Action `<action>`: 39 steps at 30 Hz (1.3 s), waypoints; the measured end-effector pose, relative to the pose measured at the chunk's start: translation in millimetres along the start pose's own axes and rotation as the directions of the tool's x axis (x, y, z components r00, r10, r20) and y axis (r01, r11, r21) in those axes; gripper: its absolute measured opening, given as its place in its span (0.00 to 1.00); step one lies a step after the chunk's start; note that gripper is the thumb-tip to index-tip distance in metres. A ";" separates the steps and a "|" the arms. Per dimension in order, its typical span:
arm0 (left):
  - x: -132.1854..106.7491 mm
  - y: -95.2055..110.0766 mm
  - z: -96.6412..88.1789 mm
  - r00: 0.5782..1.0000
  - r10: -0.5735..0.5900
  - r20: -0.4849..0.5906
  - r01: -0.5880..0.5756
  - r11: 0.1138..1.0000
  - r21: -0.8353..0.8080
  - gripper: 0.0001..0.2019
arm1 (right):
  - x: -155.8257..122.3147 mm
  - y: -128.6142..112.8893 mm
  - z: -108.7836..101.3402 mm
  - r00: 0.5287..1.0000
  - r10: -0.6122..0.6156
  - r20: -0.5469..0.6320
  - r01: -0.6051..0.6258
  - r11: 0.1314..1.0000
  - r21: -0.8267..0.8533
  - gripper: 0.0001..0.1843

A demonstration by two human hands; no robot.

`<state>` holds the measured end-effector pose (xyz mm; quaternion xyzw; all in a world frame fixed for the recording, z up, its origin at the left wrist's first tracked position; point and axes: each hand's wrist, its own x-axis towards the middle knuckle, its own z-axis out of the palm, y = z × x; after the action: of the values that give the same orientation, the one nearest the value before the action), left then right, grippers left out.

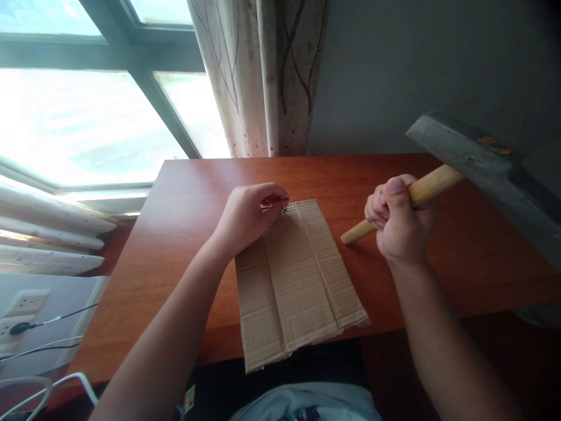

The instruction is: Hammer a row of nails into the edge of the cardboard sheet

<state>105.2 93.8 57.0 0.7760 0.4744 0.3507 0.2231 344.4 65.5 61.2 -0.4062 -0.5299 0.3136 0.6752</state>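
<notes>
In my right hand (397, 219) is a hammer (438, 181) with a pale wooden handle, raised over the right side of the table. Its large grey metal head (473, 152) points up and to the right. The fingers wrap around the middle of the handle. At the far edge of a brown cardboard sheet (302, 275), my left hand (256, 210) pinches a small, thin metal piece (286, 197), too small to make out fully. The cardboard lies flat and creased, its near edge reaching past the table's front edge.
The reddish-brown wooden table (184, 204) stands against a grey wall (394, 76). A window (87, 117) and patterned curtains (245, 76) are behind and to the left. At lower left, cables (65, 316) run by a wall socket (28, 303).
</notes>
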 end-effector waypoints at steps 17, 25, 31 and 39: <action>-0.5 -0.9 3.4 1.000 -0.002 -0.019 0.001 1.000 -0.015 0.06 | 0.2 0.5 -0.4 1.000 -0.019 0.010 0.019 1.000 0.010 0.26; 0.2 -1.7 3.2 1.000 0.005 -0.018 -0.004 1.000 0.019 0.06 | -0.9 -1.3 0.8 1.000 -0.003 0.005 0.002 1.000 0.031 0.26; -0.6 -1.8 4.4 1.000 0.020 -0.018 -0.019 0.999 0.037 0.07 | -0.8 -0.1 -0.2 1.000 -0.001 0.001 0.001 1.000 -0.017 0.26; -0.9 -2.0 5.7 0.999 0.033 -0.024 -0.031 0.996 0.084 0.07 | 0.2 -2.7 4.9 0.997 0.046 0.063 -0.039 0.993 -0.114 0.25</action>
<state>108.1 93.9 51.6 0.7876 0.4789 0.3439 0.1789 339.7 65.5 64.2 -0.4443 -0.5596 0.3107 0.6268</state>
